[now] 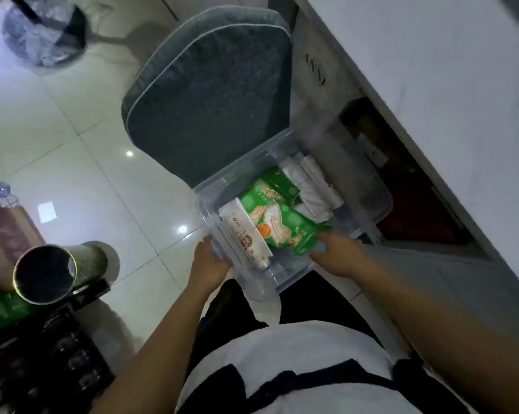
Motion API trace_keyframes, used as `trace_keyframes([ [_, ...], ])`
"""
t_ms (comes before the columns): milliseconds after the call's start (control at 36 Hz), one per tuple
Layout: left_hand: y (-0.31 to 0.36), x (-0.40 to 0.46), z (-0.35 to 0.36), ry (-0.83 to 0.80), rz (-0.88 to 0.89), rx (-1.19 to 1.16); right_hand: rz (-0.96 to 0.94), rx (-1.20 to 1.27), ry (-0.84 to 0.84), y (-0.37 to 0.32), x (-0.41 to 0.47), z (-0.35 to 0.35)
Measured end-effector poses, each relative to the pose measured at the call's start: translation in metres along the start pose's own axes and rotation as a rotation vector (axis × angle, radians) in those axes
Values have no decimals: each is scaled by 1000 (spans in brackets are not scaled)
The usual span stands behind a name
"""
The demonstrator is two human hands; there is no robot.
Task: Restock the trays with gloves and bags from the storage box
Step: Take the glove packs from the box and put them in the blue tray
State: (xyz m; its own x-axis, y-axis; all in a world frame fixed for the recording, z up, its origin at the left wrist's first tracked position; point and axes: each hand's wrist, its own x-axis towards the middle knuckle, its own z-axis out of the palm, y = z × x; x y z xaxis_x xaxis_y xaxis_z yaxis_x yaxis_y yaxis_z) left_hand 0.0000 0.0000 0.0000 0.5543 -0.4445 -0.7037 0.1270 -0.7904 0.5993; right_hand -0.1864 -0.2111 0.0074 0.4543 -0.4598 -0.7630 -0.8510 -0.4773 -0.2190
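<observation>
— Held what, on the left?
— Left hand [209,265], grip wrapped over the near left wall of the clear storage box [285,282].
— And the right?
— Right hand [337,253], down on the near right rim, fingertips touching the green glove packet [277,225]. Closed on the packet or only resting there: could not tell.
— Sat where, that box?
— Partly on the grey chair cushion [210,94], near end over the legs, beside the white cabinet [431,85].
— Packed with?
— Green glove packet in the middle, white packet [247,237] upright to its left, white rolled bags [309,186] behind.
</observation>
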Motion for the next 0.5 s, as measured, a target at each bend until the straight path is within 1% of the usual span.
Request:
trace_keyframes([
  [28, 1, 2, 7, 39, -5, -78, -14, -10, -7, 4, 12, -3],
  [83, 4, 3, 21, 87, -75, -151, -19, -21, -56, 8, 36, -9],
  [194, 0, 7, 48, 149, -203, -244, -53, -141, -209, 9, 89, -6],
  [278, 1, 8, 66, 241, -254, -270, -67, -336, -336, 12, 117, 7],
  [361, 0, 8, 78, 252, -308, -298, -106, -392, -439, 18, 133, 20],
  [417, 1, 9, 82, 268, -340, -286, -92, -365, -459, 17, 140, 26],
  [500, 2, 10, 86, 309, -363, -270, -47, -491, -472, 0, 148, 39],
])
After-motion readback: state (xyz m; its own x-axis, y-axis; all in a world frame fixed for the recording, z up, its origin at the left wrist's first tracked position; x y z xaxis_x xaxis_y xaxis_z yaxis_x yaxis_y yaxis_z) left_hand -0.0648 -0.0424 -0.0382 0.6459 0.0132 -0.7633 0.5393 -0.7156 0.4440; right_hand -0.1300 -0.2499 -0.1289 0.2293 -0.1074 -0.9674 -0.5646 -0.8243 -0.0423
